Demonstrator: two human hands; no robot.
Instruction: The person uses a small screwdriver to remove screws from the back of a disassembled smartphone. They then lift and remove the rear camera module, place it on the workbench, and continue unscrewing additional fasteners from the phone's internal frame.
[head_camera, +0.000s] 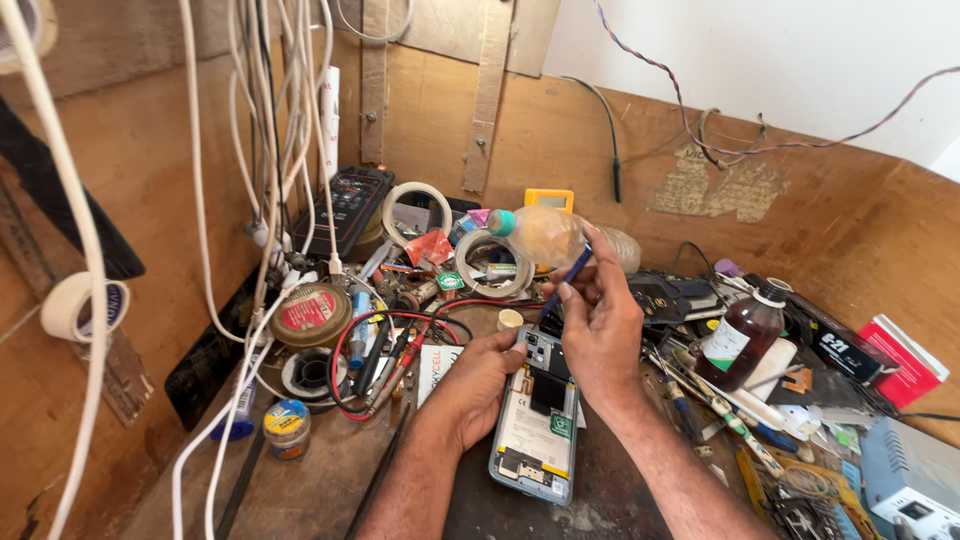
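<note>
While the right hand (600, 335) pinches a thin blue tool (566, 280) between closed fingertips, its tip meets the top of an opened phone (537, 420) lying back-up on the wooden bench (300, 480). The left hand (480, 385), at nine o'clock of the phone, curls around its upper edge. A brown bottle (745, 335) stands at three o'clock; red and black probe leads (385, 355) lie at nine.

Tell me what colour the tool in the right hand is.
Blue: the thin tool held in the right hand above the opened phone, seen in the head view.
</note>
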